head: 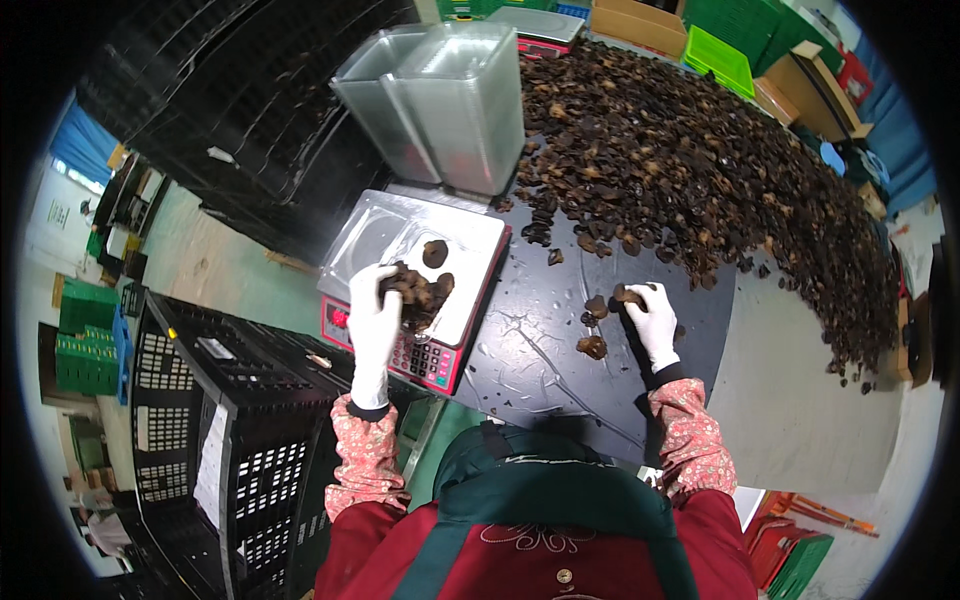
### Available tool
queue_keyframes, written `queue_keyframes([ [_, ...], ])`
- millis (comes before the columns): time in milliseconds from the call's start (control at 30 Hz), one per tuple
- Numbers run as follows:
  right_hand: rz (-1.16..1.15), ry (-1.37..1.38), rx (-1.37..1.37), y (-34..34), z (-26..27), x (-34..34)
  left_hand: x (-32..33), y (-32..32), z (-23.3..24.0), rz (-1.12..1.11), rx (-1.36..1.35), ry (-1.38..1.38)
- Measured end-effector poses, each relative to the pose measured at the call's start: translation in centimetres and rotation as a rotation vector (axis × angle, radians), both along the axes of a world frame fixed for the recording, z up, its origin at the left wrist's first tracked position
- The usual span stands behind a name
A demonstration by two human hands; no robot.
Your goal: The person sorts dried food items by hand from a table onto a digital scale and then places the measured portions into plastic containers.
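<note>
A red-framed digital weighing scale [480,300] with a keypad stands before me on the left. On its pan lies an unfolded clear plastic box [375,244] with dark brown mushroom pieces [424,296] in its right half. My left hand [373,315], in a white glove, curls its thumb and fingers around the left edge of these pieces. A single round piece [434,253] lies apart from the clump. My right hand [651,319], also gloved, pinches a brown mushroom piece [628,295] above the dark tabletop [525,330]. Close by on its left lie several loose pieces [594,330].
A large heap of mushroom pieces [675,157] covers the far and right side of the table. Stacked clear plastic boxes [465,105] stand behind the scale. Black crates [255,465] flank the left side. A second scale [540,26] and a bright green basket [718,60] are at the back.
</note>
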State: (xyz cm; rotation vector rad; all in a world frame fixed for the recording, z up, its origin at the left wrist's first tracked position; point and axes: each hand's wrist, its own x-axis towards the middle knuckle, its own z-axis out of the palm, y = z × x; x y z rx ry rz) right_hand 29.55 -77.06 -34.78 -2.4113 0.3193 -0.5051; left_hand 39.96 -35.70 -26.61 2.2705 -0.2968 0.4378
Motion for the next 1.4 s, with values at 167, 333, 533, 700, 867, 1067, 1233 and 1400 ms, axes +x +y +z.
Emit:
queue_keyframes([
  [167,0.245,-0.111,0.216,7.1,4.7,5.9,-0.8,-0.2,0.0,-0.015,0.151,0.119],
  [333,0.560,-0.146,0.203,18.9,10.0,11.9,-1.2,1.9,-0.2,-0.036,0.199,-0.098],
  [533,0.867,-0.085,-0.271,23.6,8.6,15.8,-1.3,0.5,-0.6,-0.104,0.072,-0.009],
  [700,0.906,-0.201,-0.315,23.9,8.7,15.1,-1.6,0.7,-1.8,-0.024,0.226,-0.033],
  [867,0.551,-0.096,0.038,23.8,9.6,14.1,-1.0,-0.4,-0.7,-0.047,0.358,-0.055],
  [1067,0.639,-0.244,0.135,21.7,7.3,12.7,0.5,-2.5,-1.6,-0.164,0.383,-0.115],
  [1233,0.438,-0.290,0.083,17.0,7.3,8.2,0.6,-0.9,-1.8,-0.133,0.489,-0.002],
  [1400,-0.243,-0.079,-0.234,2.1,1.4,-2.4,-0.6,-4.2,-0.4,-0.091,0.432,-0.258],
])
